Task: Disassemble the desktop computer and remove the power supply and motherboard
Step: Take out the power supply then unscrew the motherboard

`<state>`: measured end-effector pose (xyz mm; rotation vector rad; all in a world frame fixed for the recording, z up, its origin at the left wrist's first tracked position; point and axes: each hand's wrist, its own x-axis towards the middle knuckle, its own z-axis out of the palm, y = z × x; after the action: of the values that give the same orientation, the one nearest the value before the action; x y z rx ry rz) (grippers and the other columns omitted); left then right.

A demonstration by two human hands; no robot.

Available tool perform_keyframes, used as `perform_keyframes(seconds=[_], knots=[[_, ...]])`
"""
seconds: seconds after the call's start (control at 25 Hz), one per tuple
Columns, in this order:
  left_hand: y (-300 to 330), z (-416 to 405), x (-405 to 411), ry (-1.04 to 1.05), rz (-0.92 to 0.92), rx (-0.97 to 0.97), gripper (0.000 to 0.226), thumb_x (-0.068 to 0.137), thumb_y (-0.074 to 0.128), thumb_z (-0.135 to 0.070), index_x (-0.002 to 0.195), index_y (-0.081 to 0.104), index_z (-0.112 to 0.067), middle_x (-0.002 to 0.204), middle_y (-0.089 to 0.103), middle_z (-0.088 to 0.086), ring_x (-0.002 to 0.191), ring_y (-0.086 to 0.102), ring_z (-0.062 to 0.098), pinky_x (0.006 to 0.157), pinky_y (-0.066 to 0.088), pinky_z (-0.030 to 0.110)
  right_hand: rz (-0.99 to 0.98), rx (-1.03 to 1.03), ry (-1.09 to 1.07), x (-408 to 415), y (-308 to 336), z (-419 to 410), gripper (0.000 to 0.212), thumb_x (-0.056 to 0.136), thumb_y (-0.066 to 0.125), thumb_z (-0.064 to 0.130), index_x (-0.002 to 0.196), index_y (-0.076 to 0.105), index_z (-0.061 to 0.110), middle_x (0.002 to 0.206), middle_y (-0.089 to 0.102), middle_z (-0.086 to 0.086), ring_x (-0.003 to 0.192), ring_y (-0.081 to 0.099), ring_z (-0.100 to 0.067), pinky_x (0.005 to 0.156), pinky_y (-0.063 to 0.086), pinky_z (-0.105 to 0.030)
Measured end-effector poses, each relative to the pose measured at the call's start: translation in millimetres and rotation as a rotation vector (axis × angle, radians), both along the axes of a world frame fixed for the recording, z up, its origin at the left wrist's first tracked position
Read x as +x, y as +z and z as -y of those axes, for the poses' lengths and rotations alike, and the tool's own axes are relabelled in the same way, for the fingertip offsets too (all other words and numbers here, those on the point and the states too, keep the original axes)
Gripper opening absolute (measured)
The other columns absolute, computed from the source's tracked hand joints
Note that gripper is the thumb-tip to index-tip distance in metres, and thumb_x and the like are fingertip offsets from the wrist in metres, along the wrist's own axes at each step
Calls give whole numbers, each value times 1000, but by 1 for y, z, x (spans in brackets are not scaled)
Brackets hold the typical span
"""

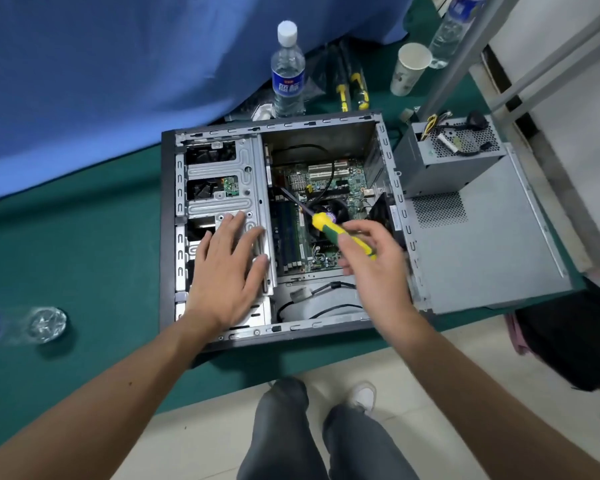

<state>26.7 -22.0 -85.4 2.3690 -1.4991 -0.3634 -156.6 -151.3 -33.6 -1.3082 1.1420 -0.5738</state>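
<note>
An open desktop computer case (168, 237) lies on its side on a green table. Inside it the green motherboard (347, 181) sits at the right, with a black fan near its middle. The grey power supply (430, 168) stands outside the case, on the removed side panel (482, 251) to the right. My left hand (227, 268) rests flat with straight fingers on the metal drive cage (219, 199). My right hand (374, 258) grips a yellow and green screwdriver (329, 228), whose shaft points up and left over the motherboard.
A water bottle (287, 74) and two yellow and black tools (352, 88) lie behind the case, with a paper cup (409, 69) further right. A second bottle (25, 325) lies at the table's left. A blue cloth hangs behind. The table edge runs close to my legs.
</note>
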Motion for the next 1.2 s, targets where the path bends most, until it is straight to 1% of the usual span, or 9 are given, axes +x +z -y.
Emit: perform_keyframes(seconds=[0.12, 0.24, 0.36, 0.44, 0.56, 0.72, 0.92, 1.04, 1.2], knots=[[10, 1, -2, 45, -109, -115, 38, 102, 29, -40, 121, 57, -22, 150, 38, 3, 146, 21, 17, 117, 20, 49, 142, 139, 52, 22, 2, -26, 19, 88, 66, 18, 102, 61, 30, 98, 69, 5, 85, 70, -11, 80, 56, -31], [26, 5, -24, 169, -435, -244, 45, 102, 33, -42, 100, 68, -13, 129, 55, -7, 144, 23, 4, 116, 21, 39, 154, 172, 129, 39, 3, -49, 27, 84, 70, 11, 99, 60, 31, 102, 67, 4, 94, 66, -9, 83, 53, -29], [40, 19, -48, 422, -865, -310, 34, 96, 50, -37, 87, 58, -6, 84, 59, 1, 96, 60, 17, 82, 46, 42, 127, 206, 281, 35, 11, -57, 27, 87, 64, 12, 106, 62, 31, 105, 69, 6, 100, 65, -8, 90, 54, -32], [41, 27, -46, 489, -723, -254, 32, 98, 48, -31, 82, 51, -4, 80, 52, 10, 78, 53, 28, 72, 44, 50, 42, 84, 389, 18, 14, -46, 28, 91, 61, 15, 116, 65, 26, 109, 67, 12, 99, 63, 1, 87, 52, -21], [27, 36, -36, 458, -259, -105, 34, 100, 41, -31, 81, 52, -6, 104, 54, 16, 107, 45, 31, 92, 36, 40, -13, -203, 128, -29, 22, 1, 18, 93, 60, 21, 107, 67, 30, 93, 66, 23, 81, 63, 4, 65, 47, -8], [5, 47, -42, 505, -13, -129, 41, 101, 46, -31, 109, 59, 8, 126, 51, 22, 118, 45, 34, 102, 36, 42, -210, -122, -284, -104, -5, 77, 15, 93, 58, 16, 96, 67, 27, 89, 69, 8, 83, 64, -9, 80, 55, -30], [-10, 51, -44, 486, 208, -195, 28, 98, 47, -28, 102, 50, -1, 94, 53, 22, 84, 48, 36, 69, 40, 47, -515, 51, 88, -131, -78, 94, 17, 92, 62, 13, 107, 71, 11, 98, 70, 0, 86, 63, -13, 83, 50, -24], [-13, 48, -44, 438, 290, -223, 24, 96, 49, -25, 101, 49, -1, 92, 51, 22, 81, 45, 37, 65, 34, 46, -575, -16, 207, -117, -101, 97, 17, 92, 64, 14, 107, 73, 12, 103, 72, 0, 94, 66, -16, 94, 48, -26], [-13, 49, -43, 429, 323, -217, 24, 95, 49, -24, 99, 49, 0, 92, 51, 23, 81, 44, 38, 66, 34, 47, -720, -115, 310, -97, -120, 105, 14, 94, 60, 11, 102, 71, 9, 96, 72, -6, 86, 67, -24, 84, 56, -38]])
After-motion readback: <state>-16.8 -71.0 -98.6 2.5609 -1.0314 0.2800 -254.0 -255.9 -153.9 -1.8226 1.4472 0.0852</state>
